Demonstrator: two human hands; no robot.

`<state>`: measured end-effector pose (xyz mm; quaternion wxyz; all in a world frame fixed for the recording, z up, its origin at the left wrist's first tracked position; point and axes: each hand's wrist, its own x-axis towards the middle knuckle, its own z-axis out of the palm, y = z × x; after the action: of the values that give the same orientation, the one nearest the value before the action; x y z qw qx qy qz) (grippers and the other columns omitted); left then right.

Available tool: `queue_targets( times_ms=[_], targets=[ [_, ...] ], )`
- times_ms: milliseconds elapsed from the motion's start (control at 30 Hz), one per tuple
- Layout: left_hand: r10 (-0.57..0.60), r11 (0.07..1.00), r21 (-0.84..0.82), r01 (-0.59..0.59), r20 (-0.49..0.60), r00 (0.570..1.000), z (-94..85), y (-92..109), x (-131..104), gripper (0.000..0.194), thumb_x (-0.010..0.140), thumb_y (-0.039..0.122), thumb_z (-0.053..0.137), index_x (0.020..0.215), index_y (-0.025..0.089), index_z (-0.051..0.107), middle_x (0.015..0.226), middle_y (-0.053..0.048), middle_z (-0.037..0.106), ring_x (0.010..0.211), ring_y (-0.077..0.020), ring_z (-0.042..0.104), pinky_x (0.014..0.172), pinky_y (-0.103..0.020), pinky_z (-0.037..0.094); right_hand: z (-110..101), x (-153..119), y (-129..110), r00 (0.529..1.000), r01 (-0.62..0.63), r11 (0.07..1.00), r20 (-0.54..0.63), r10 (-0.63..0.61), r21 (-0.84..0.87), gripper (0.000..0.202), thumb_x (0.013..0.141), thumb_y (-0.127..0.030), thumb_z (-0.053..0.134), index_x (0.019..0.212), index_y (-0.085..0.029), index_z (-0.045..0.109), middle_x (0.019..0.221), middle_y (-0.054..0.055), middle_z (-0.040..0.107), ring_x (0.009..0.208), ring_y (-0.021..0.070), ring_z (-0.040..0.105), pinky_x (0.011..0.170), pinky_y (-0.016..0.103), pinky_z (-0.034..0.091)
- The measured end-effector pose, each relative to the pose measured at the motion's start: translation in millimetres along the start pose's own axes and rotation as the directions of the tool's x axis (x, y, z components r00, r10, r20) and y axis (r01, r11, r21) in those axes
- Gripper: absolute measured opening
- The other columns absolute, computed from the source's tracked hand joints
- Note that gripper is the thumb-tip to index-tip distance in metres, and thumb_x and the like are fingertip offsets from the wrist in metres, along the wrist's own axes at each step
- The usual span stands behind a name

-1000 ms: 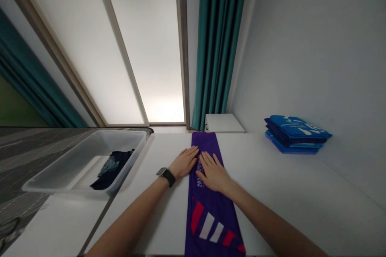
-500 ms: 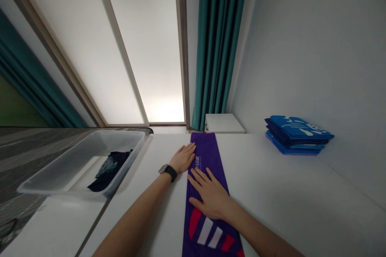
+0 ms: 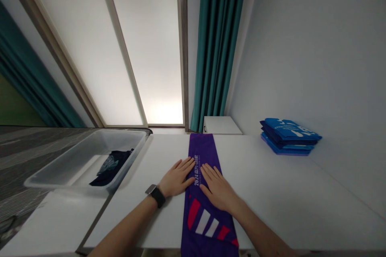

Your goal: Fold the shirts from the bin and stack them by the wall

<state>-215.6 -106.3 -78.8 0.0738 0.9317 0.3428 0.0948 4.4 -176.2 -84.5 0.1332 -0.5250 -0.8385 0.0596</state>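
Find purple cloth (image 3: 202, 197) laid in a long, narrow strip on the white table (image 3: 265, 204), reaching from the far edge back past the near edge and out of view at the bottom. Read "2024" in pale print near its middle, with other characters alongside, too small to make out. Closer to the body, see slanting bars in red and white.

Note left hand (image 3: 177, 178) palm down, fingers straight, tips on the cloth's left side. Note black-strapped watch (image 3: 157, 196) on that wrist. See right hand (image 3: 218, 186) likewise flat, fingers extended over the cloth's right side. Record both as just apart from each other, with the print showing between. Cannot tell how firmly pressed.

To the left, see clear tub (image 3: 76, 150) with dark garment (image 3: 110, 170) inside, toward its right-hand wall. To the right, near the wall (image 3: 316, 68), see stack of blue folded pieces (image 3: 289, 136), topped with white print. Beyond the table, make out low white cabinet (image 3: 223, 125), then teal curtain (image 3: 220, 48) hanging behind, and frosted panels (image 3: 153, 60) to its left.
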Motion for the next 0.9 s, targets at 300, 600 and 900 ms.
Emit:
queue_targets(
  times_ms=[300, 600, 900],
  targets=[
    [0.02, 0.999, -0.044, -0.021, -0.022, 1.0, -3.3, 33, -39, 0.062, 0.099, 0.049, 0.035, 0.154, 0.025, 0.018, 0.159, -0.005, 0.022, 0.146, -0.0205, 0.021, 0.119, -0.044, 0.02, 3, -21, -2, 0.997, 0.075, 0.997, -0.014, -0.075, 0.025, 0.056, 0.098, -0.038, 0.037, 0.149, -0.016, 0.033, 0.155, 0.009, 0.031, 0.144, 0.0226, 0.025, 0.119, 0.048, 0.022],
    [0.049, 0.998, -0.032, -0.049, -0.008, 0.999, 0.0, 57, -54, 0.065, 0.097, 0.047, 0.042, 0.153, 0.024, 0.02, 0.158, -0.007, 0.026, 0.145, -0.0228, 0.024, 0.119, -0.046, 0.019, -8, -44, -9, 0.994, 0.1, 0.995, 0.04, -0.099, -0.013, 0.057, 0.1, -0.037, 0.034, 0.151, -0.013, 0.027, 0.156, 0.011, 0.027, 0.145, 0.0227, 0.021, 0.12, 0.049, 0.017],
    [0.124, 0.992, -0.002, -0.124, 0.006, 0.992, -6.3, 72, -63, 0.07, 0.096, 0.047, 0.046, 0.154, 0.022, 0.016, 0.157, -0.009, 0.026, 0.145, -0.0244, 0.023, 0.119, -0.048, 0.02, -11, -70, -12, 0.992, 0.129, 0.991, -0.004, -0.128, 0.036, 0.057, 0.099, -0.035, 0.039, 0.152, -0.019, 0.024, 0.156, 0.009, 0.029, 0.144, 0.0225, 0.024, 0.119, 0.049, 0.023]
  ],
)
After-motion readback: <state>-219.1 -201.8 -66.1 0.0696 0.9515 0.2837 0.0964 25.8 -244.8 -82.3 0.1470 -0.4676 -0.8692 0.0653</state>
